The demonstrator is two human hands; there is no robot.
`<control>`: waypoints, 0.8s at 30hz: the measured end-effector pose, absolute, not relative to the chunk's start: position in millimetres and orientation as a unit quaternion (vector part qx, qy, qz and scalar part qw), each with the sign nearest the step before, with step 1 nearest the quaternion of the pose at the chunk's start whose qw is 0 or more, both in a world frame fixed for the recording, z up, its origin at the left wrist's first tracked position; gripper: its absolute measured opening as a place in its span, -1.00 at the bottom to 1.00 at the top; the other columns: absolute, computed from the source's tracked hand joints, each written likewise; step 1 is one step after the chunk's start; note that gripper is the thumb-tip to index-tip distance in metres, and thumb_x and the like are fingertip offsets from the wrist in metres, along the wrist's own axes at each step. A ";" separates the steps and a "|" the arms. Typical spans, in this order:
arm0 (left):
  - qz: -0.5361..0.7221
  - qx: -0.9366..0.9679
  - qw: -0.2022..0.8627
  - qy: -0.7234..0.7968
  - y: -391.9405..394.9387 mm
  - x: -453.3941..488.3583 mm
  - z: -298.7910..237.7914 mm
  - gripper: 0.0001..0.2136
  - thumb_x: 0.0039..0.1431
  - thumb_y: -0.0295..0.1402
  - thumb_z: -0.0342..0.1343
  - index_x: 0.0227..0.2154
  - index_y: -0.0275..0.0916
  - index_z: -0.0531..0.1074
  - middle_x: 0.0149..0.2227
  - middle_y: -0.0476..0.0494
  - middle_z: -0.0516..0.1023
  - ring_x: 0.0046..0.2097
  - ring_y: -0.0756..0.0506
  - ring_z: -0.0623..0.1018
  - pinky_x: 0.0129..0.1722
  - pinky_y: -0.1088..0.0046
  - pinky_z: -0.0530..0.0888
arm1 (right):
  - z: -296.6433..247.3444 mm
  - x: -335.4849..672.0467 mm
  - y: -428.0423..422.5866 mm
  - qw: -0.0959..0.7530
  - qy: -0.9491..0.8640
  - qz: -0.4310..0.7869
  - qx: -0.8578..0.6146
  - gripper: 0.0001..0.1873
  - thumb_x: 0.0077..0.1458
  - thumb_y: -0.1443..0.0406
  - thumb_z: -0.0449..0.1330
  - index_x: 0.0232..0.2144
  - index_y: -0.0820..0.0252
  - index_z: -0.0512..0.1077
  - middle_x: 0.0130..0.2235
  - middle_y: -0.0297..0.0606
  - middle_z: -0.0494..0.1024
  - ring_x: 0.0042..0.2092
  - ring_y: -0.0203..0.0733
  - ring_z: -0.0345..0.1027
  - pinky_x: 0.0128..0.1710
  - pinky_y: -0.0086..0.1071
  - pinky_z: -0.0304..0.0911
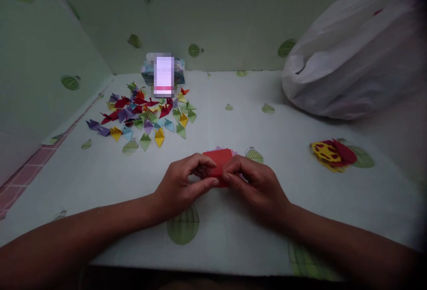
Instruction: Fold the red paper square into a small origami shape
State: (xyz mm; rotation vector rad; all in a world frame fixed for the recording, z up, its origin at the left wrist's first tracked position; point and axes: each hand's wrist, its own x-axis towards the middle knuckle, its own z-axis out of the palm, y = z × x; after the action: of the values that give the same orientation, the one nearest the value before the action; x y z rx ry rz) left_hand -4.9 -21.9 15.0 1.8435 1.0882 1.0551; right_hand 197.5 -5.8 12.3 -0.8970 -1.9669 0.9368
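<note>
A piece of red paper [218, 157] is between my two hands, near the middle of the table. My left hand [182, 181] has its thumb and fingers curled on the paper's left side. My right hand [260, 187] pinches the right part of the same paper between thumb and bent fingers. Pale purple paper [234, 152] shows a little behind the red edge; how much of it there is stays hidden. Beyond my left hand lies a loose pile of small folded paper pieces [146, 116] in red, purple, yellow, green and blue.
At the back left, a lit phone [164, 74], blurred out, leans against a patterned box [180, 71]. A large white plastic bag [336, 63] bulges at the back right. Yellow and red cut-out shapes [328, 153] lie on the right. Walls rise behind and left of the table [230, 236].
</note>
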 end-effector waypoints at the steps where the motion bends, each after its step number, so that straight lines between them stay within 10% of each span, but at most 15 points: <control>1: 0.403 0.714 0.384 0.425 -20.9 -4.9 14.7 -0.86 0.12 -0.44 0.27 -0.26 -0.32 0.48 -0.35 -0.11 0.56 -0.33 -0.01 0.55 -0.33 0.51 0.49 | 12.0 197.6 -6.0 0.389 -0.770 0.364 -0.351 -0.82 0.23 0.36 0.17 -0.45 0.23 0.40 -0.46 -0.32 0.47 -0.43 -0.30 0.32 -0.41 -0.42 0.19; 24: 0.358 0.546 0.596 0.468 -14.2 -2.0 22.7 -0.78 0.15 -0.27 0.17 -0.51 -0.31 0.42 -0.59 0.03 0.41 -0.51 0.06 0.37 -0.48 0.53 0.29 | 15.5 193.3 0.2 0.340 -0.654 0.542 -0.404 -0.73 0.17 0.20 0.17 -0.53 0.19 0.34 -0.54 -0.36 0.41 -0.46 -0.30 0.23 -0.44 -0.40 0.12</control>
State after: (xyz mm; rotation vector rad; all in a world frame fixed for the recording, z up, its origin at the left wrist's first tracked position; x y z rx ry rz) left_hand -2.0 -14.2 22.7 1.2667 1.0865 0.8303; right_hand 193.3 0.2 15.5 -1.0516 -1.7017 1.4122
